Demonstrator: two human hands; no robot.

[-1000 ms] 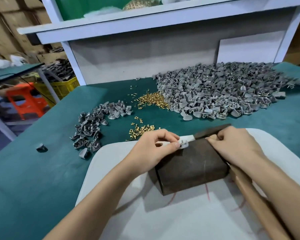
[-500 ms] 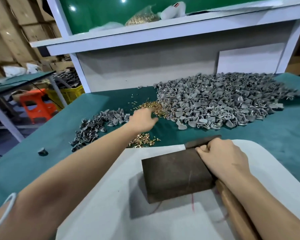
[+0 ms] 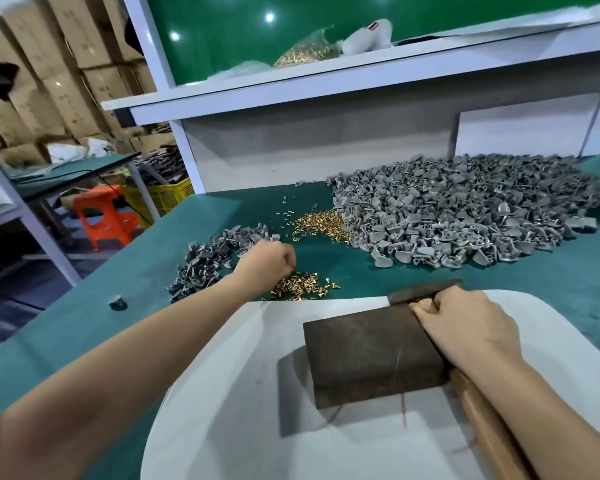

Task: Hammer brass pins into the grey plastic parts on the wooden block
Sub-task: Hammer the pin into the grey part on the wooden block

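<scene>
The left hand was down on the nearer heap of brass pins, fingers curled into them. Whether one was pinched, I could not tell. Those pins looked tiny, hard and slick, likely to roll or skip off fingertips, so I'd judge each is best nipped by its shank with the head up.

The grey plastic parts lay in a big loose heap at the back right, light and stiff by the look of them, with a wide rounded flap that seemed the easy place to hold. A smaller heap sat just left of the hand.

The right hand was wrapped round the hammer close under its head, resting along the right edge of the wooden block. The block stood on a white board and seemed heavy enough to stay put.

More pins lay against the big heap. Nothing stood between the hand and either heap.
</scene>
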